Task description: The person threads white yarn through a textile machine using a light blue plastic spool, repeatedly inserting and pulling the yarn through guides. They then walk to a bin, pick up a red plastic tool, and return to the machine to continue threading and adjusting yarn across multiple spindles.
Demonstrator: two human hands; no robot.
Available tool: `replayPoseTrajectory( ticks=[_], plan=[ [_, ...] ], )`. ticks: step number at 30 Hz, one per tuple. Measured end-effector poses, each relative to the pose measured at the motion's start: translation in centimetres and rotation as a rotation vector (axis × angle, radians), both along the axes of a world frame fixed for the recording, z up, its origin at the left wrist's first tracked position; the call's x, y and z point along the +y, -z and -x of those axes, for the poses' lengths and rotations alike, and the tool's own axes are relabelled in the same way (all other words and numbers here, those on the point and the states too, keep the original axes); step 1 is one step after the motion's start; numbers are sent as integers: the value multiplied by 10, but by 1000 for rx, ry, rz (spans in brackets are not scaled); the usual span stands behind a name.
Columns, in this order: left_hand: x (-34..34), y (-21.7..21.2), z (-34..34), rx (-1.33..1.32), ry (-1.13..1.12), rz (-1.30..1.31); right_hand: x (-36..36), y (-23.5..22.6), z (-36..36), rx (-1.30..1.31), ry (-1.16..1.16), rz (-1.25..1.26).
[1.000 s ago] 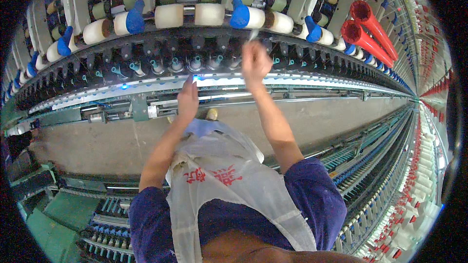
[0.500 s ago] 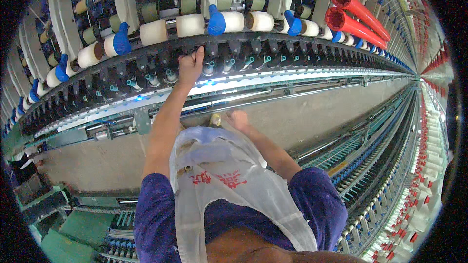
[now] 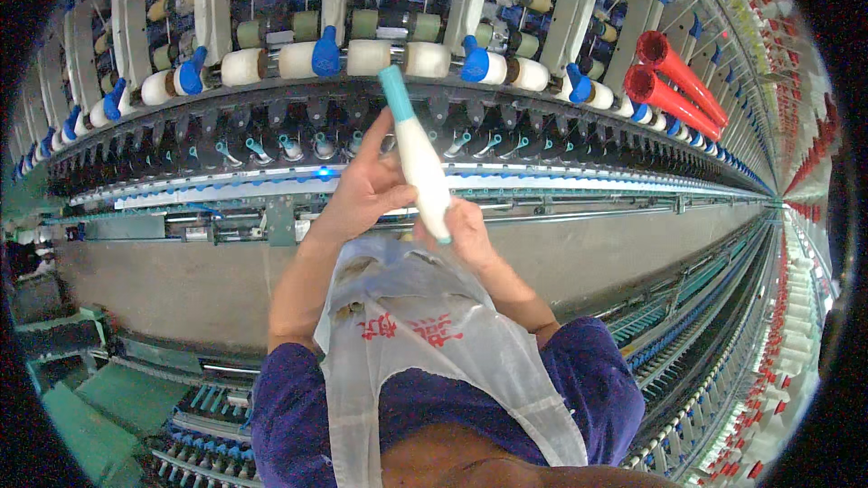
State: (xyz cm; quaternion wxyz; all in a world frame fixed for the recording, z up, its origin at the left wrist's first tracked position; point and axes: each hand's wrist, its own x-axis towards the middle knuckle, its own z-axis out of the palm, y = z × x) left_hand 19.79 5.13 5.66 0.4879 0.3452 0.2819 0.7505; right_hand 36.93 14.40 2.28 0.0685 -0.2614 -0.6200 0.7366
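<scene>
Both hands have dropped from the machine rail and met above the white bag's (image 3: 425, 343) mouth. The left hand (image 3: 366, 194) and right hand (image 3: 466, 230) together grip a yarn bobbin (image 3: 418, 155), near-upright, teal tip tilted toward the rail (image 3: 271, 90).

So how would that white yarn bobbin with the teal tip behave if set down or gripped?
The bobbin is round and tapered, so it would probably roll in a curve. Both the left hand and right hand hold it; it looks stiff. Its wound yarn likely gives grip.
</scene>
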Motion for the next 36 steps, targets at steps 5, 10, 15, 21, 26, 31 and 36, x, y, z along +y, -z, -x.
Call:
replayPoseTrajectory(
  ticks=[5,10,15,21,26,31,36],
  plan=[
    [-8,5,4,97,-87,74,28,-30,24,221,265,-454],
    [-3,3,-1,193,-121,116,30,-60,50,366,145,55],
    [4,10,-10,237,-348,169,8,-55,64,385,384,-252],
    [13,20,-11,715,-632,149,0,-30,68,399,580,-409],
    [-5,47,-19,1303,-656,584,12,-5,80,512,571,-556],
    [-69,88,-4,1655,-592,555,72,28,65,629,603,428],
    [-181,119,59,1544,-481,808,115,71,16,144,287,-339]
  ],
)
